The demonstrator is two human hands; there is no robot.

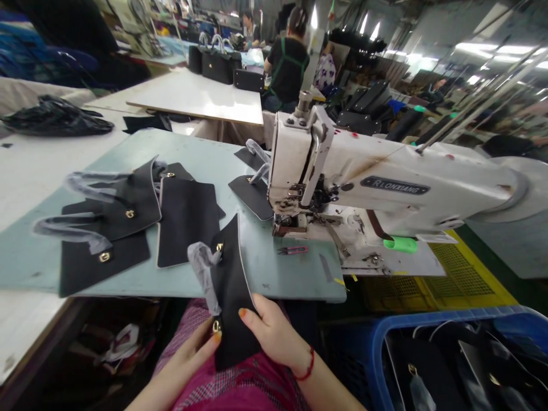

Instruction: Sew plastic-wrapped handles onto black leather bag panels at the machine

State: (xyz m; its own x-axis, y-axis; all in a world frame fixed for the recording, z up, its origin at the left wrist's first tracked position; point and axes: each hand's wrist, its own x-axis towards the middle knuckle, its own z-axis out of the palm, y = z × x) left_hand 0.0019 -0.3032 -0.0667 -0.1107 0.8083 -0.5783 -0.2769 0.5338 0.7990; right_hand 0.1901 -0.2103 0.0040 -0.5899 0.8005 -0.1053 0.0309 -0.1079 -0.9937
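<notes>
A black bag panel (233, 285) with gold buckles and a plastic-wrapped handle (203, 271) is tilted over my lap at the table's front edge. My left hand (201, 345) grips its left edge, with the thumb by the lower gold buckle (216, 326). On the opposite edge, my right hand (268, 328) pinches the panel, thumb on top and fingers behind it. More black panels with wrapped handles lie overlapped on the left, one handled panel (132, 202) on top and a plain panel (188, 220) beside it.
A white sewing machine (385, 177) stands at the right, with small pink thread snips (293, 250) before it. Another panel (252, 197) lies behind its head. A blue basket (462, 314) holding black panels is at lower right. Finished-looking bags (220, 65) and people are farther back.
</notes>
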